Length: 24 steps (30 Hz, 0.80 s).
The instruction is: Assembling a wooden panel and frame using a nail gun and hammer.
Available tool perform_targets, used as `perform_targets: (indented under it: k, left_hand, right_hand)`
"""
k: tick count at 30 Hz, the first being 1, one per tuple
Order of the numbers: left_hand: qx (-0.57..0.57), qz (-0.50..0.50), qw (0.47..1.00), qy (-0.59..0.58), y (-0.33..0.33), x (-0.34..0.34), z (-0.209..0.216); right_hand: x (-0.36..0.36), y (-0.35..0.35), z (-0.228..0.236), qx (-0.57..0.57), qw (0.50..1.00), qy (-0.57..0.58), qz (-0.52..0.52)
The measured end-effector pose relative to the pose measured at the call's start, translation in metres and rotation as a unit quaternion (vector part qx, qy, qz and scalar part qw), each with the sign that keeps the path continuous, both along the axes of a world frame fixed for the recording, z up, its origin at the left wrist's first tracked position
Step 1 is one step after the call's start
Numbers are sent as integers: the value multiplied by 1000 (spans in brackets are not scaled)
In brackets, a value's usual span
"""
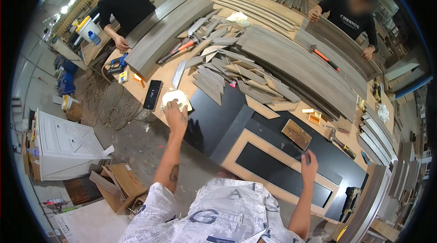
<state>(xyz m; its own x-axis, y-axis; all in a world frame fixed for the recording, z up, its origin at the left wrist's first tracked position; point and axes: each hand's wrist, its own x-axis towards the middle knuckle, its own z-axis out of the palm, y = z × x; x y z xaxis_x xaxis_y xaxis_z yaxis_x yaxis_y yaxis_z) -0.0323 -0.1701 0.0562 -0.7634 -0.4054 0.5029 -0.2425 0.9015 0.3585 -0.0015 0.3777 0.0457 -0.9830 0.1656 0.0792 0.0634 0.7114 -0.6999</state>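
My left hand [176, 116] is at the near left edge of the workbench, its fingers closed over a pale cream wad of cloth [176, 97]. Just left of it lies a black phone [153, 94]. My right hand [309, 164] hovers over a dark panel with a pale wood frame [262, 153], its fingers stretched out and holding nothing. Beyond its fingertips sits a worn brown wooden block [296, 134], apart from the hand. Angle-cut grey wood strips [209, 86] are heaped in front of me.
A person [129, 2] at the far left handles long grey boards [175, 27]; another person [357, 13] at the right holds a tray-like panel [337, 38]. Hammers with red handles [325, 58] [177, 52], a yellow-black hammer [342, 144] and a blue nail gun [117, 64] lie around.
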Motion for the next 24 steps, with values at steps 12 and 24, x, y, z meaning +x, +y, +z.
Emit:
perform_targets:
  k: [12,24]
  left_hand:
    - [148,6,988,51,-65,-19,2]
    - [493,-192,838,134,54,56,188]
  right_hand:
    - [52,-45,-32,-142,985,-31,-89]
    - [-6,-294,113,-678,546,-414,268]
